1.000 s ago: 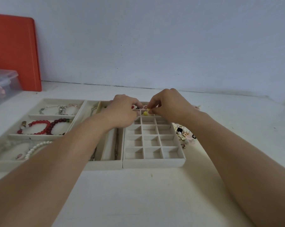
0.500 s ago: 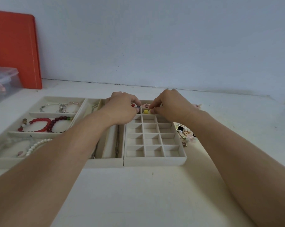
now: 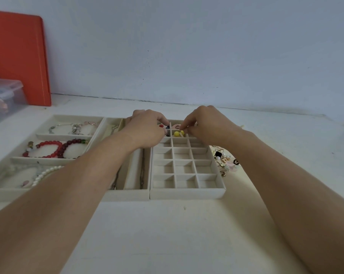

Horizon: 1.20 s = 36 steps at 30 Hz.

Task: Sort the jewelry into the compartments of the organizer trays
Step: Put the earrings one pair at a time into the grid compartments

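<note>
Yellow earrings (image 3: 178, 133) are seen in a far compartment of the grid tray (image 3: 187, 171). One is pinched by the right hand (image 3: 204, 125); a small dark piece is pinched by the left hand (image 3: 147, 129).

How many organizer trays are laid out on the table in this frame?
3, side by side: a bracelet tray on the left, a narrow long-slot tray in the middle, partly under the left forearm, and a small-grid tray on the right. None seem hidden.
</note>
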Each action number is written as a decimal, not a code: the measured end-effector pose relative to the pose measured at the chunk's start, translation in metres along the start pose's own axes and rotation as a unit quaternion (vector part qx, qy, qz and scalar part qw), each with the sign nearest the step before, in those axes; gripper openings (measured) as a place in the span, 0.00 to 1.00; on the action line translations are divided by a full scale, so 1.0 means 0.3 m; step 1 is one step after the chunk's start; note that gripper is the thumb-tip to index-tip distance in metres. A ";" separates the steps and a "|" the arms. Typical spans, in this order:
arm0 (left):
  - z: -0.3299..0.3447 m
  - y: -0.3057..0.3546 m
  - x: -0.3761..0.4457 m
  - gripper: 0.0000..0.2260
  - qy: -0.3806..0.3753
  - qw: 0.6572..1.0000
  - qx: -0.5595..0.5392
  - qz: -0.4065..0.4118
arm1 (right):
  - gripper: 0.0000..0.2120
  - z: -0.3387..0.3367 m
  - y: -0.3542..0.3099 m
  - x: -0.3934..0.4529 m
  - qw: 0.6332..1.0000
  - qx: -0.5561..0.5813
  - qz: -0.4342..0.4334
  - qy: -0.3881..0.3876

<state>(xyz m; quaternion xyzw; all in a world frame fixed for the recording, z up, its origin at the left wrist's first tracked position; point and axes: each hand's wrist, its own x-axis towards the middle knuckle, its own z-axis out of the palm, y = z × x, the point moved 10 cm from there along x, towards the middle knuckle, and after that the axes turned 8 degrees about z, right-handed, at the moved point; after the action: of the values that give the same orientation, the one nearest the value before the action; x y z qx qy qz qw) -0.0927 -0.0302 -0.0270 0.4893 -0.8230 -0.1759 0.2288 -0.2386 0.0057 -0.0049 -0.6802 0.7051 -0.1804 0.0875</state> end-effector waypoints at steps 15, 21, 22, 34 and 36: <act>0.001 -0.004 -0.003 0.06 0.001 1.000 -0.025 -0.009 | 0.05 0.000 -0.009 -0.002 1.000 0.005 -0.017 -0.008; 0.009 0.002 -0.014 0.09 -0.008 0.999 -0.036 -0.001 | 0.04 -0.167 0.071 -0.020 0.998 0.053 0.030 0.018; 0.011 0.009 -0.016 0.09 -0.010 0.999 -0.036 0.004 | 0.04 -0.196 0.092 -0.030 0.997 0.061 0.037 0.025; 0.056 0.186 -0.048 0.11 -0.002 0.994 -0.054 0.092 | 0.05 -0.064 0.281 -0.201 0.995 0.027 0.066 -0.067; 0.062 0.206 -0.058 0.12 -0.009 0.993 -0.059 0.099 | 0.03 -0.044 0.271 -0.196 0.996 0.004 0.053 -0.067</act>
<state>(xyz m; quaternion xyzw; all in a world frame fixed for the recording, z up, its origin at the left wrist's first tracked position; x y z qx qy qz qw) -0.1403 0.0148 -0.0144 0.3896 -0.8575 -0.2050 0.2661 -0.3153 0.0665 -0.0303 -0.6523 0.7317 -0.1322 0.1470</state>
